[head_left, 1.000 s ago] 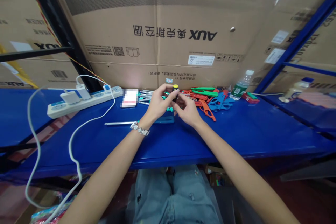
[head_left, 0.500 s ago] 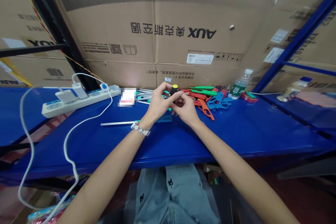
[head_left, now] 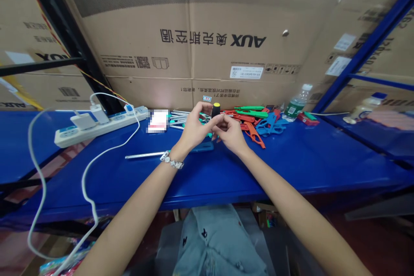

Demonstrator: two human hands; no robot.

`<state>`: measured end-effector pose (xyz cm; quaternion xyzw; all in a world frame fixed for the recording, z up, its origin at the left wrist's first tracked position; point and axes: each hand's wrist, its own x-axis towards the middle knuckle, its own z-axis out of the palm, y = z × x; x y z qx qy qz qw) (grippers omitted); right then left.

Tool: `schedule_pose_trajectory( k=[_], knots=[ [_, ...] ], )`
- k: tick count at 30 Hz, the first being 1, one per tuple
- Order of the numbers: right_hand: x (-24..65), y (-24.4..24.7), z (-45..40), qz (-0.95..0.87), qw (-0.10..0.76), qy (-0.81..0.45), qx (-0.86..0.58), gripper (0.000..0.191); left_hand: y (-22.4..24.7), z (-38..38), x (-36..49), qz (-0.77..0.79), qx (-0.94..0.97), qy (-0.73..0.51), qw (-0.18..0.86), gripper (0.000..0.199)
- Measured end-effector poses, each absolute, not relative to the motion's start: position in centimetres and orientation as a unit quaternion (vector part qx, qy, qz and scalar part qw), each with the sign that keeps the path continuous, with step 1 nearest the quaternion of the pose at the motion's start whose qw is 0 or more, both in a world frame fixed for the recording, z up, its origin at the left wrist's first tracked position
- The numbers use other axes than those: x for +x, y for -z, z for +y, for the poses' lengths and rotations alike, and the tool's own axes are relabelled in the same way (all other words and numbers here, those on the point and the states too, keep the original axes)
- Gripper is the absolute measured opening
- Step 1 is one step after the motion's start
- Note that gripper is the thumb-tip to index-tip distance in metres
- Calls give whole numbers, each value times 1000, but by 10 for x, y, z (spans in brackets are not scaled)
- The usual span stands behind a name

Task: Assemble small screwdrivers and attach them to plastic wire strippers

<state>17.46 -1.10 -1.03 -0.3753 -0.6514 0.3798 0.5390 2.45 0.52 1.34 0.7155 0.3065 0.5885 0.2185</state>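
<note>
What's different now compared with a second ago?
The black handle with the yellow end looks more upright, rising slightly higher above the fingers. The person's legs have shifted. No new item is visibly taken or released. Both the left hand and right hand stay at the handle; the bottle hasn't moved.

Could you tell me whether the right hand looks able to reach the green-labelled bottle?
Likely yes; only low-lying coloured tools sit between the right hand and the bottle.
</note>
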Motion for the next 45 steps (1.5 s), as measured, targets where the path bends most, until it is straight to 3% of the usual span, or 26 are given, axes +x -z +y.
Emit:
schedule_pose_trajectory(
  k=[7,12,15,17,23,30,36,39,45],
  knots=[
    [178,9,-15,-668,537,-368,-360,47,-18,6,-3,357,783,-490,143,10],
    [186,6,-16,-628,576,-366,-374,48,-11,6,-17,324,871,-301,213,2],
    [198,8,-20,-625,557,-328,-438,42,-3,4,-15,326,885,-235,237,5],
    [208,12,-24,-637,503,-267,-519,37,1,3,-12,329,890,-217,228,6],
    [221,17,-40,-654,230,-75,-717,28,7,8,-9,348,894,-207,194,10],
    [211,10,-45,-669,111,-44,-734,27,6,9,-11,367,886,-199,200,10],
    [208,10,-48,-676,172,9,-717,40,4,5,-8,357,896,-199,175,13],
    [205,10,-50,-726,239,45,-643,33,4,4,-6,353,896,-207,174,12],
    [195,10,-34,-854,275,-52,-438,36,-4,0,-9,319,880,-293,194,8]
  ],
)
